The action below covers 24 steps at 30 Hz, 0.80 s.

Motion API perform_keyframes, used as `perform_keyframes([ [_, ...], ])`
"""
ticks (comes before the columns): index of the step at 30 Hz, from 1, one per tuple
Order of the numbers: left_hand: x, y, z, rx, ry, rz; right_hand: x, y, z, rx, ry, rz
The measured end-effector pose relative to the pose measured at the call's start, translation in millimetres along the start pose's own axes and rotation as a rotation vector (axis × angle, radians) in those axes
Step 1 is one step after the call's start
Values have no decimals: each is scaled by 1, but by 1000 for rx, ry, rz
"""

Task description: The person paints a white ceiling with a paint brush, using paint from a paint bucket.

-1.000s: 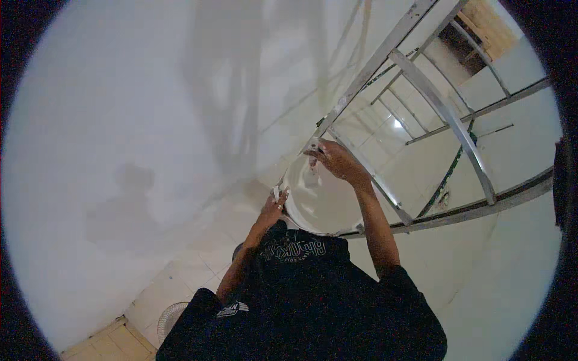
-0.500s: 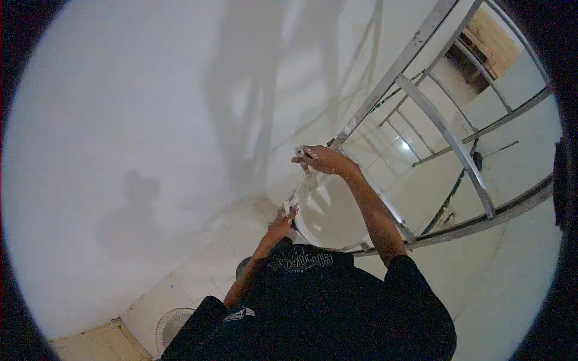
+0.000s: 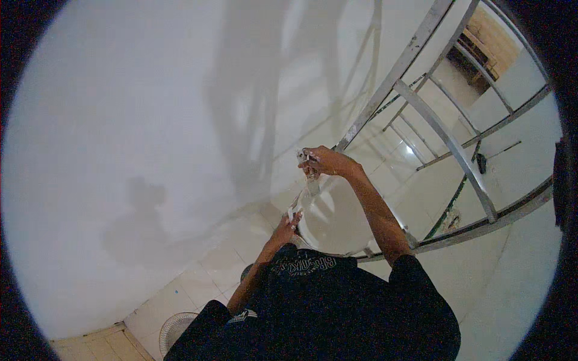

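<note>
In front of my chest is a round bucket [image 3: 337, 219] with smooth white paint or filler in it. Above its far left rim, my right hand [image 3: 322, 161] is closed around a white-smeared tool that looks like a paintbrush [image 3: 313, 186], its head pointing down over the white surface. My left hand [image 3: 286, 230] grips the bucket's left rim, fingers bent over it, beside a pale strip [image 3: 294, 214] whose kind I cannot make out.
A metal ladder [image 3: 442, 126] frames the right side, its rails close to the bucket and my right forearm. The white wall [image 3: 132, 90] fills the left. Below are floor tiles [image 3: 208, 277], a round fan-like grille [image 3: 176, 328] and a wooden panel [image 3: 99, 346].
The whole view has shifted slightly. My right hand keeps hold of the brush-like tool, which has tilted a little at the rim. My left hand stays on the bucket.
</note>
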<state>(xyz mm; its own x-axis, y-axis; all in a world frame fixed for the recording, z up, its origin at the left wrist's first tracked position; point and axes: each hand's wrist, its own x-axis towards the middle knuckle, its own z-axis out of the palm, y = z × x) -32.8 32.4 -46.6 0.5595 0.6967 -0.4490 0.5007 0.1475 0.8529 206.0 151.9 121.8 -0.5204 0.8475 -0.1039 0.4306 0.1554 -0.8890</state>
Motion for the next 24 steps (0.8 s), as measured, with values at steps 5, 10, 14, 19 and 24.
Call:
perform_keyframes([
  [5,-4,21,0,-61,68,16,-5,-12,-7,-158,74,-16],
  [10,-13,29,-3,-28,-11,72,-9,-43,-15,10,99,-4],
  [14,-3,-7,1,277,173,360,-15,-49,-18,-185,136,36],
  [19,-9,37,7,-198,187,-18,-42,-40,-22,-89,369,-169],
  [24,2,6,12,-345,167,-156,-81,-69,-10,-450,561,-31],
])
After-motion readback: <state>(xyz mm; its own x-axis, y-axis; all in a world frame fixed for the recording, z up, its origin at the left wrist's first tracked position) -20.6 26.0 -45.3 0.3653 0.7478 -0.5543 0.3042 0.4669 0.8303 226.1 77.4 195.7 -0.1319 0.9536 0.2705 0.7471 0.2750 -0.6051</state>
